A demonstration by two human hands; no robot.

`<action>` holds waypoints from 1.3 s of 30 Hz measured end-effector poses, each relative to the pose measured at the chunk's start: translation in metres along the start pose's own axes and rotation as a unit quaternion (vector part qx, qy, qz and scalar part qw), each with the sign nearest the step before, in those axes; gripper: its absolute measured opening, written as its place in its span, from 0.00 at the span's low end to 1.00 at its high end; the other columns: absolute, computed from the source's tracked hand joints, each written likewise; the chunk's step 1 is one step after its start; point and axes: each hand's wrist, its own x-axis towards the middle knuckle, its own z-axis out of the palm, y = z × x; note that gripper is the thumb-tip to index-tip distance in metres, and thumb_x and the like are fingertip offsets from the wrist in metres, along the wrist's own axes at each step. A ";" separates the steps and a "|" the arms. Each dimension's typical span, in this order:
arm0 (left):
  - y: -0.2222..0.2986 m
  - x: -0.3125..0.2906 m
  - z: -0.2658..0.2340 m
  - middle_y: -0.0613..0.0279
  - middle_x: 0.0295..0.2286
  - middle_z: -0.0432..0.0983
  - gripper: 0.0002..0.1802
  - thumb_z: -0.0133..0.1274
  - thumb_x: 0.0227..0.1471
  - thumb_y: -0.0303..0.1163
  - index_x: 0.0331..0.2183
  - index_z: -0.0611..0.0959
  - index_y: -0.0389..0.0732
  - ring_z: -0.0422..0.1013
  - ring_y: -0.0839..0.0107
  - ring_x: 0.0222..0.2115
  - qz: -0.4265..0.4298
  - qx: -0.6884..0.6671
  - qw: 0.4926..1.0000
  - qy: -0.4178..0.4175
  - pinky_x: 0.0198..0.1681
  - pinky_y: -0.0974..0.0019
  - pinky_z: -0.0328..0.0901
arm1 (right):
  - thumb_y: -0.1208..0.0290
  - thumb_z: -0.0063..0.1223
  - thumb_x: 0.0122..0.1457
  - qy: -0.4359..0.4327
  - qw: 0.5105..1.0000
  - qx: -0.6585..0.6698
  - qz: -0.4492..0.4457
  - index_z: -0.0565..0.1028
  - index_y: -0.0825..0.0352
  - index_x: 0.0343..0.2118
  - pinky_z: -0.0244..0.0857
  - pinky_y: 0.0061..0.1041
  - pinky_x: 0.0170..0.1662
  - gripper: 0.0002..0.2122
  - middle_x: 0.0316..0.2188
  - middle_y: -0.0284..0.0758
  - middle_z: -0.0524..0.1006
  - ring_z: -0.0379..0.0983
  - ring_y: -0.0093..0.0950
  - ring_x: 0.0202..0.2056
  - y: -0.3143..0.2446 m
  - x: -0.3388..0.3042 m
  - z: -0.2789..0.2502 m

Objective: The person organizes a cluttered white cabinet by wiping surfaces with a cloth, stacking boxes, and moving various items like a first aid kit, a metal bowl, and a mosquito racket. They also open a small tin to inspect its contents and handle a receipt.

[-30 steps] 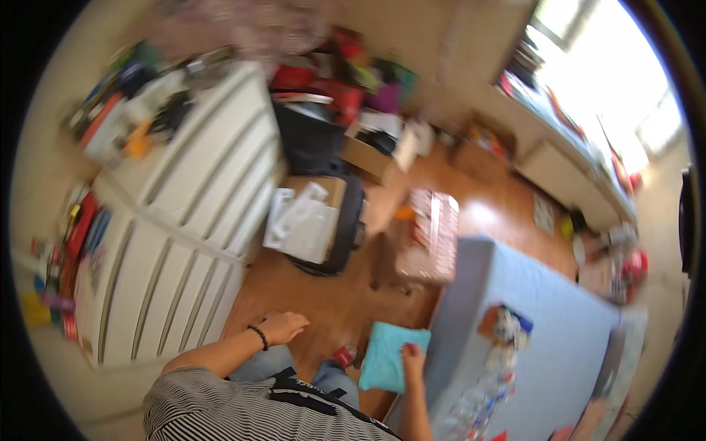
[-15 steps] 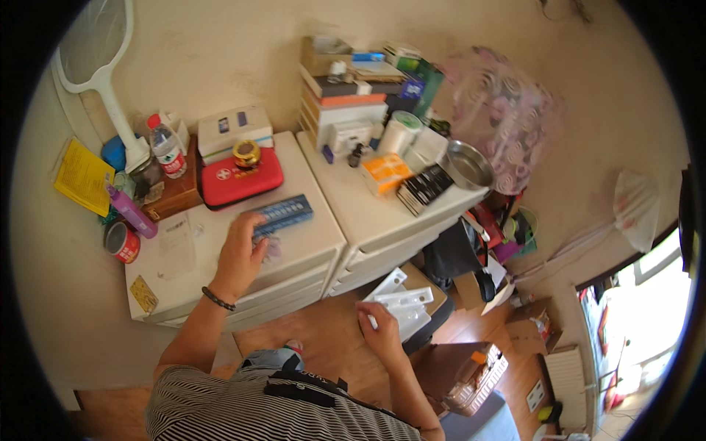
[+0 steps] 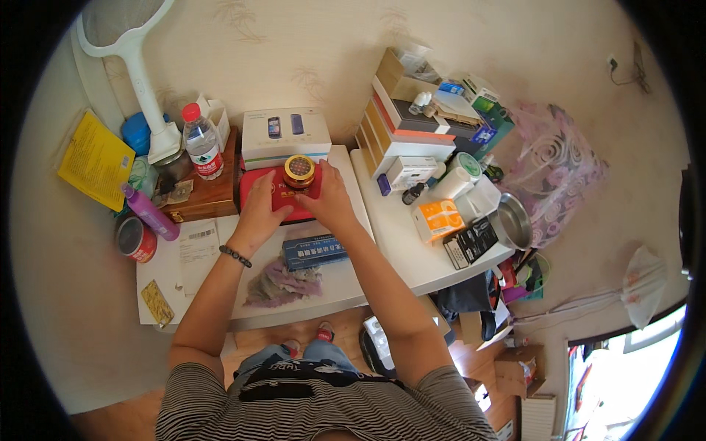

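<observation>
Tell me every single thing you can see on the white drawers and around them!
red case: 1, red, flat on the cabinet top, a hand on each side
round jar: 1, gold lid, on the red case
white box: 1, white, behind the red case
blue box: 1, dark blue, in front of the red case
crumpled bag: 1, purplish, near the front edge
water bottle: 1, clear with red cap, on a wooden box
purple bottle: 1, purple, lying left
red can: 1, red, far left
stacked boxes: several, mixed colours, against the wall
orange box: 1, orange, right cabinet
metal bowl: 1, silver, right edge
left hand: 1, on the case's left side
right hand: 1, on its right side
</observation>
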 end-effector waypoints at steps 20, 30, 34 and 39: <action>0.043 -0.025 -0.012 0.62 0.48 0.69 0.35 0.64 0.42 0.24 0.52 0.68 0.38 0.66 0.72 0.50 -0.133 -0.346 0.925 0.084 0.56 0.68 0.61 | 0.71 0.65 0.43 -0.016 0.991 -0.130 -0.008 0.67 0.72 0.48 0.63 0.40 0.46 0.28 0.41 0.46 0.70 0.67 0.46 0.43 0.054 -0.105 -0.137; 0.101 -0.026 0.067 0.56 0.46 0.71 0.37 0.69 0.36 0.30 0.50 0.72 0.39 0.69 0.66 0.45 -0.031 -0.150 0.977 -0.152 0.50 0.66 0.63 | 0.75 0.61 0.45 0.000 0.959 -0.274 0.078 0.71 0.68 0.46 0.52 0.44 0.57 0.22 0.51 0.42 0.69 0.64 0.40 0.53 0.077 -0.180 -0.179; 0.101 0.012 0.114 0.54 0.42 0.70 0.34 0.69 0.36 0.32 0.47 0.74 0.38 0.68 0.64 0.44 -0.038 -0.249 0.947 -0.197 0.47 0.67 0.65 | 0.82 0.58 0.44 0.040 0.918 -0.387 0.079 0.72 0.68 0.45 0.52 0.45 0.57 0.21 0.51 0.43 0.68 0.62 0.42 0.55 0.081 -0.190 -0.186; 0.095 0.038 0.181 0.50 0.39 0.67 0.37 0.69 0.34 0.34 0.48 0.74 0.36 0.66 0.57 0.43 0.052 -0.134 0.975 -0.171 0.47 0.62 0.65 | 0.81 0.58 0.44 0.081 0.927 -0.343 0.131 0.72 0.68 0.46 0.52 0.44 0.57 0.22 0.49 0.43 0.68 0.62 0.44 0.55 0.080 -0.200 -0.180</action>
